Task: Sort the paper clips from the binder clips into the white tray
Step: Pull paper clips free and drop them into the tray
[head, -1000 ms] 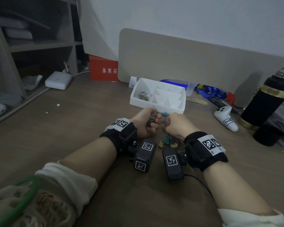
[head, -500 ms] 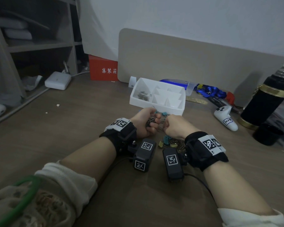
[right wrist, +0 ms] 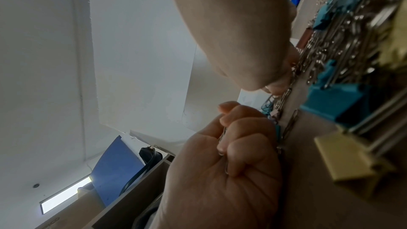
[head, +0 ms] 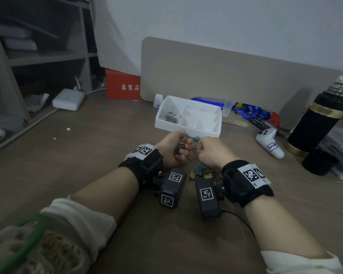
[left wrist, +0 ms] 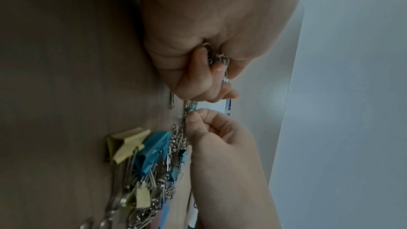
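Bunching paper clips in its fist, the left hand meets the right hand, which pinches clips off the desk pile; only the head view shows the white tray just beyond, clips in its left compartment.

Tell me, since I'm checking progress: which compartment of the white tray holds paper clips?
The left compartment of the white plastic tray; the right ones look bare.

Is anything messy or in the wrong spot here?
Mostly no. One stray paper clip lies alone on the table, apart from the mixed pile. The white tray holds only paper clips, in one compartment.
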### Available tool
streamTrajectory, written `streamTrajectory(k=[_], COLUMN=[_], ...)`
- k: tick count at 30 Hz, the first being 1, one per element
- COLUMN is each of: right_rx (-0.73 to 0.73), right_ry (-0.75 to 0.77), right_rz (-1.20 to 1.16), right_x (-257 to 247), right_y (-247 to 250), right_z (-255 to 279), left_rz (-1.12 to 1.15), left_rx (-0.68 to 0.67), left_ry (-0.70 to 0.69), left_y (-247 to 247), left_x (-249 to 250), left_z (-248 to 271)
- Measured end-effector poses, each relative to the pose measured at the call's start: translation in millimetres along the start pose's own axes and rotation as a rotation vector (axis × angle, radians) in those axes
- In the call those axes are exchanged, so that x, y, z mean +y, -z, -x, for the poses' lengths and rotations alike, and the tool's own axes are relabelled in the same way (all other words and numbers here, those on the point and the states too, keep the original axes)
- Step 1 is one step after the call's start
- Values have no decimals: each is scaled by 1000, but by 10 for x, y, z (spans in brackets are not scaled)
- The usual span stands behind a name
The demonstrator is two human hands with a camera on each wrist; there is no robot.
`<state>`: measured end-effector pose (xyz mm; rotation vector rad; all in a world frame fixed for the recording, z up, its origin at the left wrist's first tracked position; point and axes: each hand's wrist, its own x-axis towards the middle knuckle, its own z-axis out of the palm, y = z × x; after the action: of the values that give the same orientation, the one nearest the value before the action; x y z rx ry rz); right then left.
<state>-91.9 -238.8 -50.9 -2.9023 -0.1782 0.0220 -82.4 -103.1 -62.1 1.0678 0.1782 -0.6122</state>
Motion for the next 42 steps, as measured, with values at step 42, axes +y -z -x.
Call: streamTrajectory(k=[42], right_rx=[305], right_ry=[186], right_rz=[-324], right_x=[-14], right_y=[3], right_z=[0], left_rz=[111], left_rx=[109], left_ry=[-197], left_y=[26], left_x=[7], left_z=[-63])
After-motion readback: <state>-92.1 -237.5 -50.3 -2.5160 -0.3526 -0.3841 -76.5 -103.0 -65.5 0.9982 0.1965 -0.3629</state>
